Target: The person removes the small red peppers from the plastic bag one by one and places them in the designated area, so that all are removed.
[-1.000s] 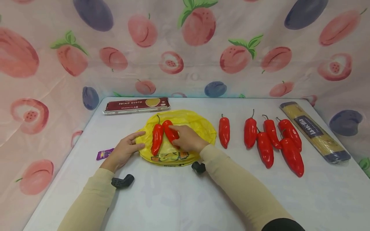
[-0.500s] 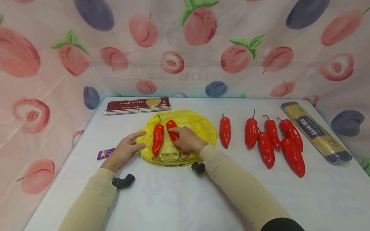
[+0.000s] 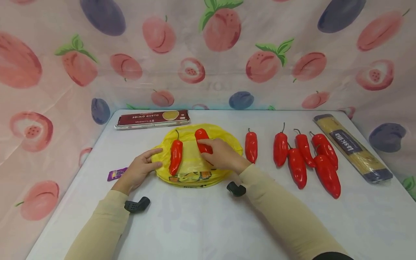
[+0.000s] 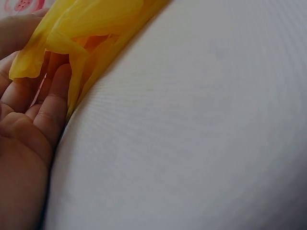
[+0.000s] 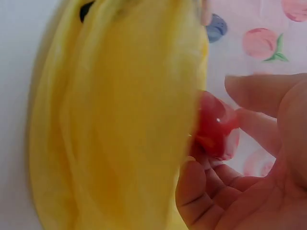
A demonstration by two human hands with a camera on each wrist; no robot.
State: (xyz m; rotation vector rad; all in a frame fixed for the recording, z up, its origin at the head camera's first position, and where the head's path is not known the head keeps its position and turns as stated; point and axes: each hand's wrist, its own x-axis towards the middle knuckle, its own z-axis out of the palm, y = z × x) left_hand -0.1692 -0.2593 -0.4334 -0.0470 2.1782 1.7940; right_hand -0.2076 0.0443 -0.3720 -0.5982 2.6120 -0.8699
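Note:
A yellow plastic bag lies spread on the white table. My left hand holds its left edge, the thumb over the thin plastic and the fingers beneath, as the left wrist view shows. Lying along the left part of the bag is a red pepper with a green stem. Over the bag's right half, my right hand grips a second red pepper between thumb and fingers; its lower end is hidden by the hand. In the right wrist view this red pepper shows glossy, partly behind the bag.
To the right of the bag lies a single red pepper, then a group of several red peppers. A clear spaghetti pack lies at far right, a dark red spaghetti pack at back left. A small purple packet is beside my left hand.
My right hand has moved right and slightly back with its pepper, away from the pepper at the bag's left. My left hand has stayed at the bag's edge.

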